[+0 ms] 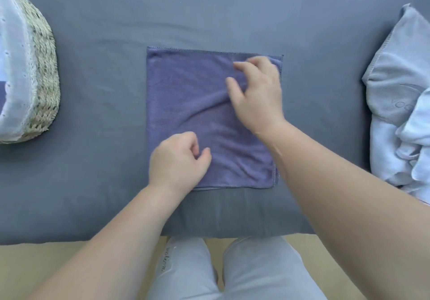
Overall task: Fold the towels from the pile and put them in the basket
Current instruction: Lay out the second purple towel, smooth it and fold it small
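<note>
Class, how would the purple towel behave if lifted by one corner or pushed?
Probably floppy: the towel lies flat and creases gather by the right hand. Likely light, since it looks thin. Pushed, it would probably bunch, not slide, on the cloth sheet.

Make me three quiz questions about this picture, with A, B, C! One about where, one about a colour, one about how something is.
1. Where is the basket?
A. left of the towel
B. right of the towel
C. on the towel

2. What colour is the towel in the middle?
A. red
B. purple
C. green

3. How does the towel lie?
A. rolled up
B. inside the basket
C. flat on the grey cover

Answers: 1 A, it stands at the left edge; 2 B, the cloth is purple; 3 C, it lies open, lightly wrinkled.
</note>
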